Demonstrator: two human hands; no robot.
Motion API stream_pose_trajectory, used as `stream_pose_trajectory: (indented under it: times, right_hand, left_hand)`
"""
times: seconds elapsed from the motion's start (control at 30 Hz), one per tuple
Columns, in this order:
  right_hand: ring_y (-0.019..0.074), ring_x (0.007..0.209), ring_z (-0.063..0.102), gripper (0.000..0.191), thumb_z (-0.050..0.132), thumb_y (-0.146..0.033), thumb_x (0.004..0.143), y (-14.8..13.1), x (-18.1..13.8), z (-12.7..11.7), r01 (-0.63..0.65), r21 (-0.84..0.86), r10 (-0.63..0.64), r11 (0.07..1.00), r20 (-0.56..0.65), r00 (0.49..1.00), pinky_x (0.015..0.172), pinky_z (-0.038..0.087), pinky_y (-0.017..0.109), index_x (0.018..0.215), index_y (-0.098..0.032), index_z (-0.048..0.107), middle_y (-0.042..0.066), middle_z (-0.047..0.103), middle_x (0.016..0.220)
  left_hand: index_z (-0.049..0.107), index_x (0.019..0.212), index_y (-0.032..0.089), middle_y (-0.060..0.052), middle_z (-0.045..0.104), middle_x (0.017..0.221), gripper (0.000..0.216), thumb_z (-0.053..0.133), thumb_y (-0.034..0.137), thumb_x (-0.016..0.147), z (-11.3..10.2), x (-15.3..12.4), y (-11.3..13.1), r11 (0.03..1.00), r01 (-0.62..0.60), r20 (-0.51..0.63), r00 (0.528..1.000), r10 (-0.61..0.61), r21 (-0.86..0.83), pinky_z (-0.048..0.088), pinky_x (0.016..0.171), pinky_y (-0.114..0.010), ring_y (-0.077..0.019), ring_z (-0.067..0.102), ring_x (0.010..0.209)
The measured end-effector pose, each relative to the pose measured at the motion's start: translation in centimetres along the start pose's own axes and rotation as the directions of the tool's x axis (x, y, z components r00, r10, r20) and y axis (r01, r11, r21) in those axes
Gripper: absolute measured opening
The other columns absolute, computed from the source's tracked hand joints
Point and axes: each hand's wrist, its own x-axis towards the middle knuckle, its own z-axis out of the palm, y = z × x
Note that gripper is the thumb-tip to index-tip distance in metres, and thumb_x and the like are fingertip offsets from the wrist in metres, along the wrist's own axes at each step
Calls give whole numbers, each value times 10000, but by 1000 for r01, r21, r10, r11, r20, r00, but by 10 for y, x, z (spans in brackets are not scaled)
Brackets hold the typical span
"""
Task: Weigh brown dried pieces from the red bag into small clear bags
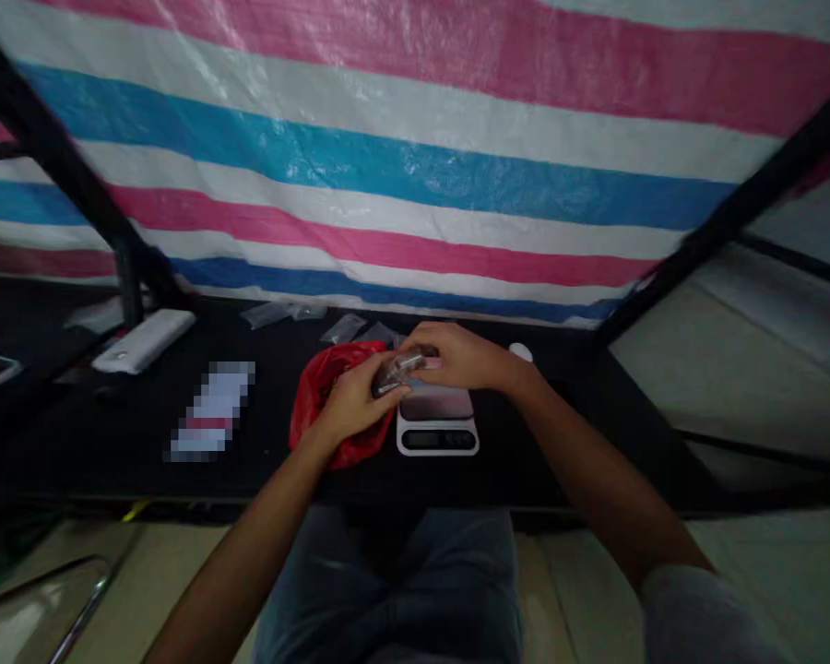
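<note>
A small clear plastic bag (397, 371) with something dark inside is held between my two hands. My left hand (356, 397) is closed around its lower left side, over an open red plastic bag (305, 406). At the bag's upper right end, the fingers of my right hand (456, 355) are closed on the plastic. Just below my right hand lies a white digital scale (439, 438) with a dark display at its front. The red bag holds dark bits that I cannot make out, partly hidden by my left hand.
Several flat clear plastic bags (344, 328) lie along the table's back. A long white object (145, 339) and a blurred-out pale item (214, 410) are on the left. A small round white thing (521, 352) sits behind my right forearm. A striped sheet (415, 157) hangs behind the black table (567, 443).
</note>
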Motion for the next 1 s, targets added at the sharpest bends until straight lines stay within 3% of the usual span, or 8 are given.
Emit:
stream_pose_trajectory:
  times: [0.27, 0.63, 0.83, 1.0]
  right_hand:
    - [186, 852, 647, 241, 719, -154, 847, -13, 11, -8, 37, -16, -38, 999, -21, 999, 774, 458, 293, 1088, -150, 738, 68, 733, 972]
    - [194, 899, 678, 296, 734, -236, 856, -19, 4, -11, 58, 55, -52, 997, -109, 993, 797, 507, 296, 1146, -178, 747, 78, 758, 1063]
    - [221, 1025, 700, 464, 720, -258, 856, 9, -28, 8, -54, 205, 123, 977, -338, 933, 839, 566, 336, 1311, -191, 659, 117, 719, 1229]
    - [219, 990, 711, 317, 760, -207, 805, 37, -56, 44, -251, 212, 294, 945, -207, 933, 902, 558, 369, 1117, -173, 716, 88, 756, 1094]
  left_hand:
    - [536, 1353, 182, -134, 713, 1274, 498, 572, 502, 973, -3, -4, 1, 997, -22, -18, 1000, 21, -76, 525, 961, -421, -318, 693, 1139]
    - [415, 1331, 181, -141, 660, 1216, 567, 584, 553, 938, 1, -6, -6, 986, -53, -90, 995, 39, -161, 525, 932, -437, -291, 673, 1063]
    - [373, 1337, 185, -101, 661, 1123, 586, 635, 487, 909, 0, -9, -6, 982, -39, -201, 980, 1, -187, 536, 838, -388, -246, 677, 926]
    - [385, 1370, 176, -89, 648, 1094, 534, 538, 410, 915, -2, -10, -3, 969, -108, -169, 983, 70, -224, 539, 877, -410, -247, 665, 940]
